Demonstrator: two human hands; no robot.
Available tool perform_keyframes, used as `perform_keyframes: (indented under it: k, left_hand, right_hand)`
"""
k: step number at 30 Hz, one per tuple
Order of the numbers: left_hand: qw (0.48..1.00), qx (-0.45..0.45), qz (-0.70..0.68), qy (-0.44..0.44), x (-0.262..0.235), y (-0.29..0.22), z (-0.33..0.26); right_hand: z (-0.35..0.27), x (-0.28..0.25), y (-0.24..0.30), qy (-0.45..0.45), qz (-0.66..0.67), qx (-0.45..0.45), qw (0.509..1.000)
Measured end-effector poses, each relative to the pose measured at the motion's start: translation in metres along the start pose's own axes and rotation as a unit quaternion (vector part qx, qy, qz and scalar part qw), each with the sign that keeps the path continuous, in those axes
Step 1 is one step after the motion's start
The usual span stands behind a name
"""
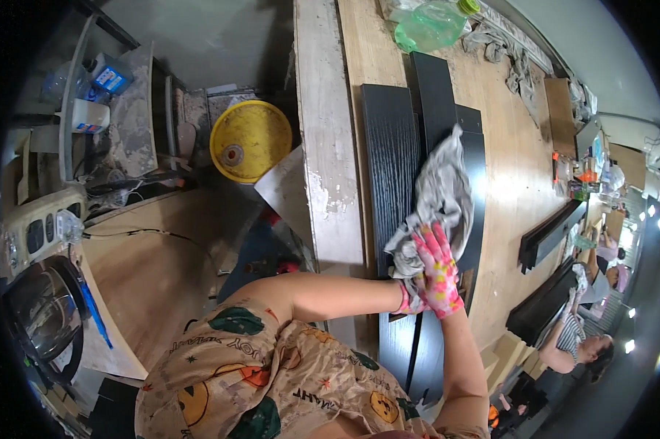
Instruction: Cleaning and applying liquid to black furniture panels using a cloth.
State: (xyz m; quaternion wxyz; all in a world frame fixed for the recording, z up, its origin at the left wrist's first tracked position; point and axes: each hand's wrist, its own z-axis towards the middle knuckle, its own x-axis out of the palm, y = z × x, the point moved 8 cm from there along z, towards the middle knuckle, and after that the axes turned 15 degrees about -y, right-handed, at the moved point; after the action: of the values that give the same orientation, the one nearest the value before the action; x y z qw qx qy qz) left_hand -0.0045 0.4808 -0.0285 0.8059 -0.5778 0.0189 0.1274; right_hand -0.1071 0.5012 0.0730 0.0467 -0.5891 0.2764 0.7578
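Observation:
A crumpled grey cloth (444, 186) lies lengthwise over several black wood-grained boards (390, 146) stacked side by side on the workbench. I wear pink floral gloves. My right hand (438, 271) lies on the cloth's near end, its fingers stretched out and pointing away from me. Partly beneath it, my left hand (412, 300) comes in from the left and is closed on a bunched part of the cloth; most of its fingers are hidden. The boards run on toward me below both hands.
A green plastic bottle (432, 28) lies at the bench's far end, near more grey rags (521, 77). Left of the bench stand a yellow drum lid (251, 139) and a shelf with containers (110, 75). At right, co-workers (575, 344) handle other black boards (542, 300).

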Motion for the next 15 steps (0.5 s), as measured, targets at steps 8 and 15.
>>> perform_keyframes:
  k: [8, 15]
  left_hand:
    - [0.890, 0.296, 0.338, -0.081, -0.020, -0.051, -0.002]
    - [0.993, 0.021, -0.021, 0.117, 0.016, -0.026, 0.005]
  right_hand:
    - [0.138, -0.030, 0.031, -0.249, 0.088, -0.018, 0.964]
    - [0.158, 0.125, 0.073, -0.065, 0.017, -0.023, 0.997]
